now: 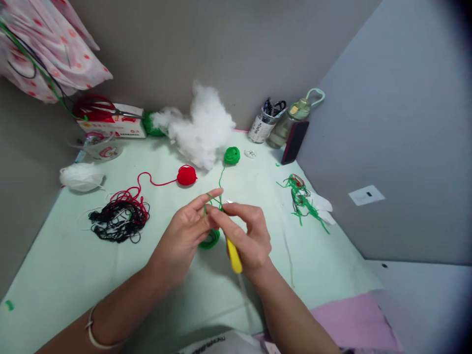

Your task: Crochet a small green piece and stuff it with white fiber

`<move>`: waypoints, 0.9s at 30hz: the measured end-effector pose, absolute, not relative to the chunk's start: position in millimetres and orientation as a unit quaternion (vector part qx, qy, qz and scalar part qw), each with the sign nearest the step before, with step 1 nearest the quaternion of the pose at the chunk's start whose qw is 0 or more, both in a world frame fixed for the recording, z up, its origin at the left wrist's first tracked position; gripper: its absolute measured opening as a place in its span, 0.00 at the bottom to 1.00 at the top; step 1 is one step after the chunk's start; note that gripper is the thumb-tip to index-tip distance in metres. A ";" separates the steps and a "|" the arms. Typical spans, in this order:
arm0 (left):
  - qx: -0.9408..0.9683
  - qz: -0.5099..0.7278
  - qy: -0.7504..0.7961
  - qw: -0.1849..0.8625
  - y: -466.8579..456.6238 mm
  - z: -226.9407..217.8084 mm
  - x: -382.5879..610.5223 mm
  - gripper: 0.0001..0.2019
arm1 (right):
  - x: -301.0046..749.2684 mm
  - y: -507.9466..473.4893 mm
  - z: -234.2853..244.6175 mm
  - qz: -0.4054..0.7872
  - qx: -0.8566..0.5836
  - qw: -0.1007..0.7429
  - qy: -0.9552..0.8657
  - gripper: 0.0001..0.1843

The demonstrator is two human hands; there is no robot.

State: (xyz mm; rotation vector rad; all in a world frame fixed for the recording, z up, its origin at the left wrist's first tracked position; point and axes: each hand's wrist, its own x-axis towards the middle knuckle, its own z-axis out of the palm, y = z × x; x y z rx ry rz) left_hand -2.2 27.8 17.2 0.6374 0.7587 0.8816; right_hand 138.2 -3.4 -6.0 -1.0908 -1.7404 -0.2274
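My left hand [190, 235] pinches a small green crocheted piece [209, 239] and has green yarn looped over its raised forefinger. My right hand [248, 235] is closed round a crochet hook with a yellow handle [234, 256]; the hook's metal tip sits at the green loops between the two hands. A green strand runs from my fingers up to a green yarn ball [232, 155] further back on the pale green table [73, 265].
A red yarn ball [186, 175], a tangle of black and red yarn [118, 216], white yarn [81, 177], white stuffing [201, 130], green and red scraps [301, 196], a pen jar [263, 123], a bottle [289, 123] and a box [112, 125] lie around. Grey walls close in behind and right.
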 end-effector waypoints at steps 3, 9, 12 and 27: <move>0.237 0.376 0.320 0.837 30.9 22.1 -4.7 0.18 | 141.0 -3.0 0.7 0.098 -0.450 0.630 -0.625 0.13; 0.303 0.396 0.315 0.807 31.5 26.8 -8.1 0.18 | 142.9 1.4 8.1 0.315 -0.393 0.694 -0.515 0.07; 0.342 0.408 0.333 0.778 30.4 24.6 -6.6 0.17 | 140.1 1.2 4.0 0.245 -0.413 0.674 -0.561 0.10; 0.302 0.402 0.325 0.801 36.2 19.0 -8.1 0.17 | 146.3 5.6 6.0 0.344 -0.436 0.655 -0.513 0.07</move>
